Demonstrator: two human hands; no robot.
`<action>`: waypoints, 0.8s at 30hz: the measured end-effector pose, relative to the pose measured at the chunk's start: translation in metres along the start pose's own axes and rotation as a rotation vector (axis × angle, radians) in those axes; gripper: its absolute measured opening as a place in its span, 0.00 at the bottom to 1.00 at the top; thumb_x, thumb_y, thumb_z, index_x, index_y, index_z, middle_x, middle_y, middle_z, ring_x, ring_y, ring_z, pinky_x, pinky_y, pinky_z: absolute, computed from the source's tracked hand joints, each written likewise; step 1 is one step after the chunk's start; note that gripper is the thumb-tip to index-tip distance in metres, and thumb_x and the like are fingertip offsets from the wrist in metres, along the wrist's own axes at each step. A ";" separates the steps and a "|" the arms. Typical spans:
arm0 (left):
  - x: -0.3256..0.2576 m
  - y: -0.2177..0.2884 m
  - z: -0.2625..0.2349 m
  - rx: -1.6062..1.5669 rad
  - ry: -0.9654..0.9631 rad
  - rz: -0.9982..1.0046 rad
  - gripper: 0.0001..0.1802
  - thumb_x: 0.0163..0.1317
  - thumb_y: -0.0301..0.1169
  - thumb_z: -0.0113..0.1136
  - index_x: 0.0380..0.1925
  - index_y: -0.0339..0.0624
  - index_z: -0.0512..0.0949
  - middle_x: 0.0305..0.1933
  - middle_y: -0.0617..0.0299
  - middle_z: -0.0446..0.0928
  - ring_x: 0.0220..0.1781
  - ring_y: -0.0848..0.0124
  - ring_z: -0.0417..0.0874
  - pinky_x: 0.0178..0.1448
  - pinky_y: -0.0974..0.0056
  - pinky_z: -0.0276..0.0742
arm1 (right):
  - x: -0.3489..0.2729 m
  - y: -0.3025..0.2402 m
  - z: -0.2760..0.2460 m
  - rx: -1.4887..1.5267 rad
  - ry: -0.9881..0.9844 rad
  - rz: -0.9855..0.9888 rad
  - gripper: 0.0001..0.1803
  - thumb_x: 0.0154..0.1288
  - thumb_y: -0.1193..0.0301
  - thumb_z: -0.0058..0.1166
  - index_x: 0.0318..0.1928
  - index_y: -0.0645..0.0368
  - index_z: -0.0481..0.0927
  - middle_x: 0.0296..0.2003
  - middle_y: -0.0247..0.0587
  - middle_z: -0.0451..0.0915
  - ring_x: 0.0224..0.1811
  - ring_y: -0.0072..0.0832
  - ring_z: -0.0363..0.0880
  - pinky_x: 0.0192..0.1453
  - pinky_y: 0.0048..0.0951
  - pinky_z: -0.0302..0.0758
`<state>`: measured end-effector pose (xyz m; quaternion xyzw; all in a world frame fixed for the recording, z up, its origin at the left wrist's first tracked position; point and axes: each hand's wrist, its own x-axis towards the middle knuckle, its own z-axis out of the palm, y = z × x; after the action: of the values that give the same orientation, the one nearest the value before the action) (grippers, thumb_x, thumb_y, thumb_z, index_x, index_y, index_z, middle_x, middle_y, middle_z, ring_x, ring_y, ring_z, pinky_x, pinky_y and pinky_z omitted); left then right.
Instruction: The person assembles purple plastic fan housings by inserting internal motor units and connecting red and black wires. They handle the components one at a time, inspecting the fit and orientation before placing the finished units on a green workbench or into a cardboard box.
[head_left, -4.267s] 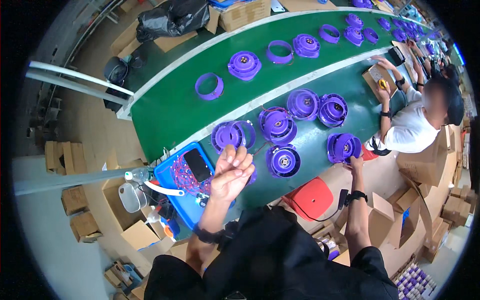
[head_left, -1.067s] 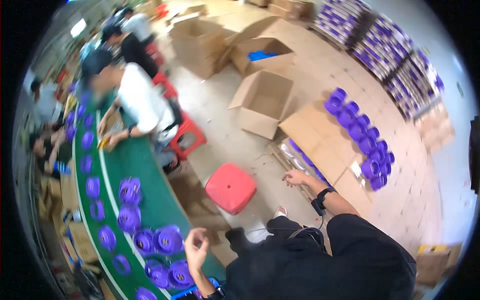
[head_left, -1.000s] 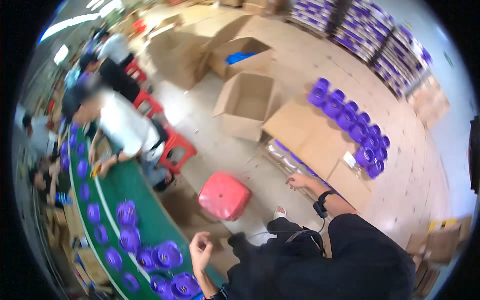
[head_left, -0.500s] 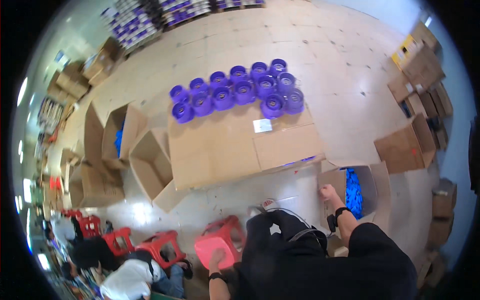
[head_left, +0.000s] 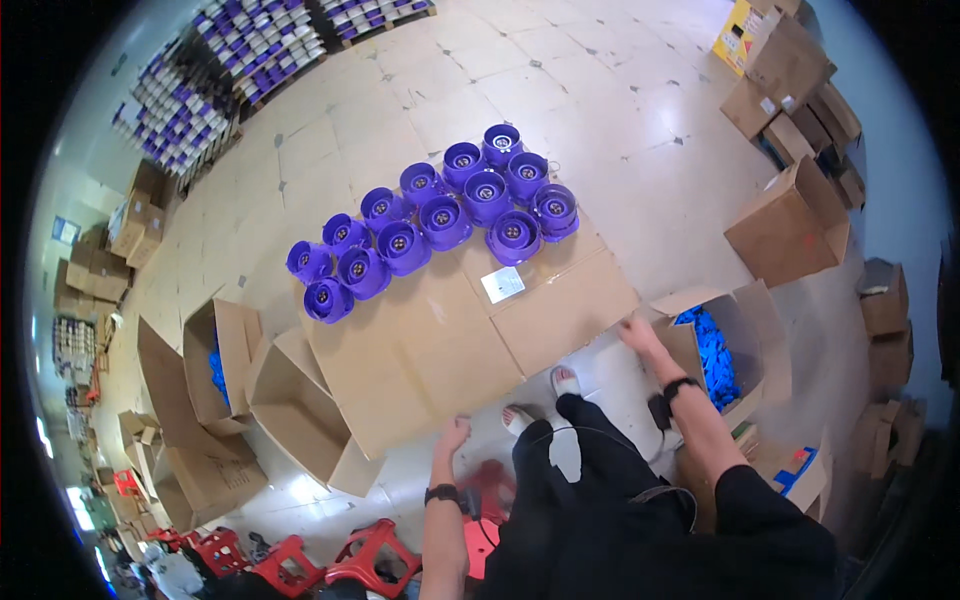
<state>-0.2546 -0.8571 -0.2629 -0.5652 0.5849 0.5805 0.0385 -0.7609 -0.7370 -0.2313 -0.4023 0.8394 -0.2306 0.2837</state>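
My left hand (head_left: 455, 434) hangs by the near edge of a cardboard-topped table (head_left: 420, 370), its fingers curled in and nothing visible in them. Out to the right, my right hand (head_left: 635, 333) is at the table's near right corner, beside a box flap; its fingers are also curled, with no object seen in them. Whether it touches the corner I cannot tell. Several purple round tubs (head_left: 440, 222) with hollow centres stand in two uneven rows across the far part of the table. A small white label (head_left: 502, 285) lies on the cardboard in front of them.
An open carton (head_left: 765, 345) of blue pieces (head_left: 712, 355) stands right of the table. Open cartons (head_left: 300, 415) line its left side. Red stools (head_left: 375, 558) are at the lower left, a pink-red one (head_left: 478, 548) beside my legs. Stacked pallets (head_left: 255, 45) stand far left.
I have risen from the stool and now stand nearer the table. My left hand has left the stool seat and come to the table's near edge; my right hand has moved to its corner.
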 end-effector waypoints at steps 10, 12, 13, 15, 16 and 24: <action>-0.023 0.016 0.000 -0.007 0.162 -0.055 0.15 0.65 0.24 0.49 0.51 0.39 0.77 0.32 0.58 0.81 0.30 0.72 0.81 0.33 0.67 0.79 | 0.247 -0.191 0.033 -0.181 0.272 -0.071 0.25 0.57 0.59 0.64 0.46 0.67 0.78 0.47 0.55 0.79 0.51 0.51 0.79 0.58 0.47 0.73; -0.048 0.010 0.018 -0.054 0.190 -0.171 0.15 0.65 0.32 0.52 0.47 0.39 0.80 0.31 0.55 0.83 0.30 0.68 0.83 0.37 0.62 0.79 | 0.268 -0.183 0.048 -0.240 0.226 0.032 0.22 0.54 0.62 0.65 0.46 0.64 0.80 0.48 0.53 0.80 0.54 0.47 0.79 0.60 0.47 0.71; -0.063 -0.004 0.031 -0.132 0.187 -0.207 0.14 0.65 0.28 0.51 0.48 0.38 0.79 0.30 0.58 0.81 0.29 0.71 0.81 0.34 0.65 0.77 | 0.275 -0.185 0.052 -0.247 0.127 0.094 0.22 0.54 0.63 0.65 0.46 0.63 0.80 0.49 0.53 0.80 0.55 0.46 0.79 0.59 0.46 0.71; -0.076 -0.027 0.057 -0.172 0.186 -0.237 0.13 0.66 0.27 0.51 0.48 0.37 0.79 0.32 0.56 0.81 0.31 0.69 0.81 0.35 0.65 0.77 | 0.282 -0.185 0.054 -0.290 0.078 0.073 0.18 0.53 0.68 0.63 0.45 0.60 0.81 0.46 0.53 0.82 0.50 0.44 0.83 0.56 0.45 0.73; -0.079 -0.030 0.065 -0.122 0.179 -0.233 0.14 0.65 0.30 0.52 0.47 0.38 0.80 0.34 0.52 0.82 0.35 0.64 0.83 0.40 0.61 0.78 | 0.286 -0.176 0.057 -0.293 0.085 0.062 0.17 0.52 0.68 0.64 0.43 0.60 0.81 0.44 0.53 0.83 0.47 0.45 0.84 0.53 0.45 0.75; 0.066 0.167 0.006 0.037 0.247 -0.035 0.13 0.69 0.33 0.53 0.44 0.38 0.81 0.30 0.55 0.79 0.35 0.70 0.80 0.40 0.64 0.76 | 0.298 -0.138 0.079 -0.245 0.274 -0.106 0.11 0.50 0.76 0.60 0.37 0.59 0.79 0.32 0.48 0.83 0.32 0.46 0.85 0.38 0.46 0.79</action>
<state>-0.3994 -0.9459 -0.2052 -0.6417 0.5859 0.4948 -0.0135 -0.7869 -1.0685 -0.2912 -0.4425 0.8695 -0.1939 0.1031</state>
